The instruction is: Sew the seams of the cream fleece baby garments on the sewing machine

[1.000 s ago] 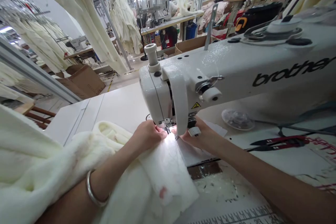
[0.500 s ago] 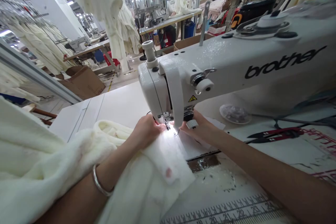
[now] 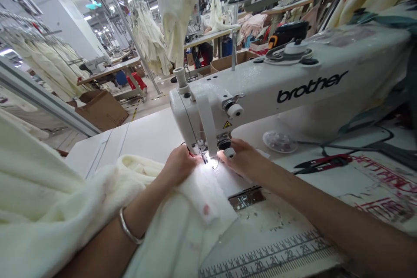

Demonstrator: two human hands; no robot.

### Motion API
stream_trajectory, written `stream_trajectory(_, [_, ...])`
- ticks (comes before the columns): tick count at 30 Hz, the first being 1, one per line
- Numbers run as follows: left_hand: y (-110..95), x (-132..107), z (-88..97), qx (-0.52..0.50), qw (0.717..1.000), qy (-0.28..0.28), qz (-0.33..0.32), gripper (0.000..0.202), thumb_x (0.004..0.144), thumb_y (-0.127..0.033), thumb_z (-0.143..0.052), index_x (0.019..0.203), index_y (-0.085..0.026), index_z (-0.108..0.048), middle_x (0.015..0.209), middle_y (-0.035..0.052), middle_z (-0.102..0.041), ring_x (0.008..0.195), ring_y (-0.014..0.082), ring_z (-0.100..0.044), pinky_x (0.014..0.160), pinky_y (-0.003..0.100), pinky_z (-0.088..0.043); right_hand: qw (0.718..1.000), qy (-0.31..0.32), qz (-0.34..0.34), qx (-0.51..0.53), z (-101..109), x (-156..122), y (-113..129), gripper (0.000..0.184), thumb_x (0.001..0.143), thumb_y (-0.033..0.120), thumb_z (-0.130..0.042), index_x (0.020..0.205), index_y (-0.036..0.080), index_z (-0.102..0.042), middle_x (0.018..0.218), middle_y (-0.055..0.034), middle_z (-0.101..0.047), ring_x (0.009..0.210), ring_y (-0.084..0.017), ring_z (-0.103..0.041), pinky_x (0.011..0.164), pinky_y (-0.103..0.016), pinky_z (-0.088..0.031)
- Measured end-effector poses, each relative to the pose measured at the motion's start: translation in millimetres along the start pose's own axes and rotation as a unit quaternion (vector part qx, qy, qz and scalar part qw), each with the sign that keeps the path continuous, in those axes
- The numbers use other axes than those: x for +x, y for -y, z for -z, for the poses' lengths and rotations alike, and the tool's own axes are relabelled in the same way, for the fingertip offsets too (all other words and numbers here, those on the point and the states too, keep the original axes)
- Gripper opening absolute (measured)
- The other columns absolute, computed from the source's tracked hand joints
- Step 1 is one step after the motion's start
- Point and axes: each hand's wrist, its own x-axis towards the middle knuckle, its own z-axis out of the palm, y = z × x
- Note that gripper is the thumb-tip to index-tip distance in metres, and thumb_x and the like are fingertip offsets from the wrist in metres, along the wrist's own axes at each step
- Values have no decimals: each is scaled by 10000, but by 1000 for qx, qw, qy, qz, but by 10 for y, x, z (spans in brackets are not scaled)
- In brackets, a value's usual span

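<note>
I have both bare hands at the head of a white sewing machine (image 3: 254,78), lettered "brother", on a pale worktop (image 3: 146,134). The cream, fleecy cloth (image 3: 195,193), which bears a pinkish spot, lies with its far end at the brightly lit presser foot (image 3: 205,157); from there it spreads toward me and in thick folds off to the left. My left hand (image 3: 179,165) is on the cloth just left of the foot, fingers curled inward; I cannot tell whether its grip is pinching. A silver bangle (image 3: 128,228) circles that wrist. My right hand (image 3: 241,158) reaches in from the other side, its fingers near the foot and partly hidden behind a machine knob (image 3: 230,153), so I cannot tell its grip either. To the right, a clear dish (image 3: 279,141) sits near red-and-black snips (image 3: 324,163). A printed ruler (image 3: 267,258) runs along the near edge. Beyond, cream garments (image 3: 148,37) hang near a brown carton (image 3: 102,108).
</note>
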Motion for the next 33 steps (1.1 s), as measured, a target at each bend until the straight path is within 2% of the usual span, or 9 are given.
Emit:
stream_trajectory(2, [8,10,-3,3,1000,-2,2,177,660,-291,-495,563,-158,-431,539,-21,-404,543,103,-358,513,234,-282,994,-49,-16,-92,-12,-268,50,361,774,-106,-454,1068,55,-590,1072,-222,-552,1042,-375,-496,804,-540,-465])
stream_trajectory(3, [11,15,-4,4,1000,-2,0,193,663,-295,-498,550,-159,-420,531,-19,-402,542,106,-361,513,237,-280,988,-70,10,-137,-53,-400,71,413,717,-140,-426,1046,38,-601,1066,-240,-554,1028,-391,-497,764,-531,-481])
stream_trajectory(7, [16,29,-8,7,1000,2,-19,146,673,-263,-506,580,-156,-470,573,-4,-490,604,124,-440,582,237,-330,919,-141,279,-239,-368,-695,111,376,669,-88,-480,973,63,-640,999,-149,-619,852,-282,-575,592,-359,-547])
stream_trajectory(9, [11,29,-8,10,1000,1,-24,119,681,-240,-500,601,-153,-484,622,7,-538,647,131,-473,625,236,-349,903,-167,319,-233,-498,-687,115,309,696,-49,-512,950,68,-642,1009,-131,-627,837,-269,-583,551,-339,-541])
stream_trajectory(12, [4,28,-10,17,1000,4,-25,136,700,-245,-499,603,-153,-471,667,14,-575,685,136,-500,649,235,-357,906,-177,311,-227,-550,-634,122,244,715,-37,-494,853,105,-638,974,-113,-642,793,-253,-588,501,-329,-512])
stream_trajectory(15, [2,29,-16,29,999,8,-11,175,725,-278,-498,601,-157,-475,651,5,-576,671,133,-511,631,234,-348,906,-187,303,-228,-532,-641,128,247,708,-31,-488,852,120,-621,980,-109,-645,790,-239,-585,507,-319,-498])
stream_trajectory(22, [-7,25,-62,64,998,-5,16,207,742,-236,-499,558,-161,-441,554,-16,-486,571,108,-450,576,238,-308,906,-201,291,-234,-543,-673,65,196,689,-24,-525,792,127,-593,913,-108,-648,770,-211,-560,585,-292,-501])
stream_trajectory(26, [-18,18,-95,71,997,-18,16,195,755,-231,-518,575,-157,-509,625,19,-571,653,137,-515,636,250,-345,914,-178,302,-204,-499,-665,4,222,667,-70,-524,734,134,-579,753,-73,-602,728,-206,-537,651,-309,-515])
stream_trajectory(33, [11,91,-33,48,999,-15,-10,82,702,-208,-577,700,-162,-645,764,47,-666,790,183,-585,723,251,-410,916,-166,301,-207,-510,-542,37,183,670,-34,-583,731,139,-578,699,-48,-568,686,-190,-520,667,-304,-508])
